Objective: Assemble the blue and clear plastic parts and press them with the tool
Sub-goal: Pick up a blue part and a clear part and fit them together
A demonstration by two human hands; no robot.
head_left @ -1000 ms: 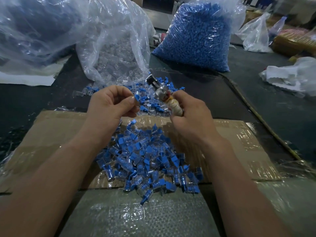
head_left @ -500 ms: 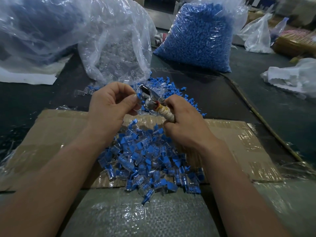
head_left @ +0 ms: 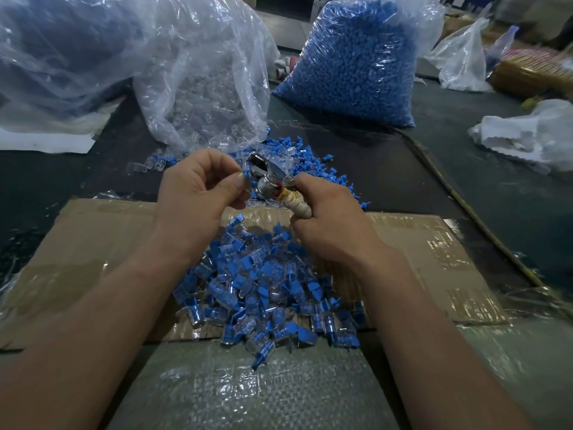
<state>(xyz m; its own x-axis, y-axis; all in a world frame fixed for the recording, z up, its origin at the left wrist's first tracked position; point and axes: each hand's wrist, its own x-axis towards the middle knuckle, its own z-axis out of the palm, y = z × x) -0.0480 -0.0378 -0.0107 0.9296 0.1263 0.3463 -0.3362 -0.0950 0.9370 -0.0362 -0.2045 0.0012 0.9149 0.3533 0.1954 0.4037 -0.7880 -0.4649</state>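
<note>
My left hand [head_left: 198, 193] pinches a small blue part [head_left: 245, 175] between thumb and forefinger, right at the metal head of the tool [head_left: 269, 185]. My right hand [head_left: 328, 226] grips the tool's wrapped handle. Both hands hover close together above the heap of assembled parts [head_left: 263, 290] on the cardboard [head_left: 93, 243]. Beyond lie loose parts [head_left: 313, 161], a bag of clear parts [head_left: 204, 88] and a bag of blue parts [head_left: 356, 63].

no legible text, labels or numbers

My only view, a wide-angle head camera, facing forward and down across the desk [head_left: 511, 212], close above left hand [head_left: 198, 190] and right hand [head_left: 328, 221].
</note>
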